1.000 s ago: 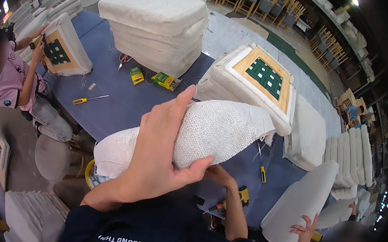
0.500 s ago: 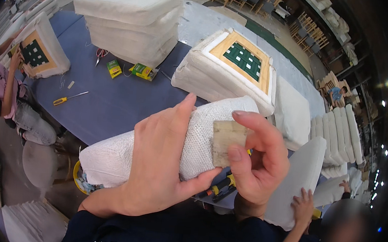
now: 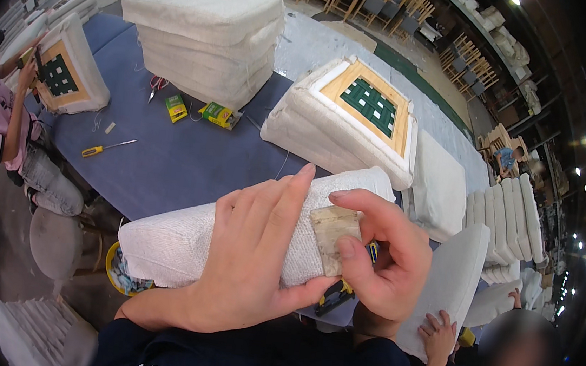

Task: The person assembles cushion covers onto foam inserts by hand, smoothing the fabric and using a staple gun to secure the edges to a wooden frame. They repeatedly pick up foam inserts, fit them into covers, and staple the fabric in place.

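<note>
Blue worktop (image 3: 189, 162) stretches from its near edge toward stacked cushions (image 3: 204, 47); left grip (image 3: 248, 249) clasps white padded piece (image 3: 163, 245), right grip (image 3: 390, 259) pinches beige block (image 3: 334, 235).

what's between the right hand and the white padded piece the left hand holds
In the head view, a pale squarish plate lies there, pinched in the right hand against or just above the white padded piece; contact is unclear.
</note>
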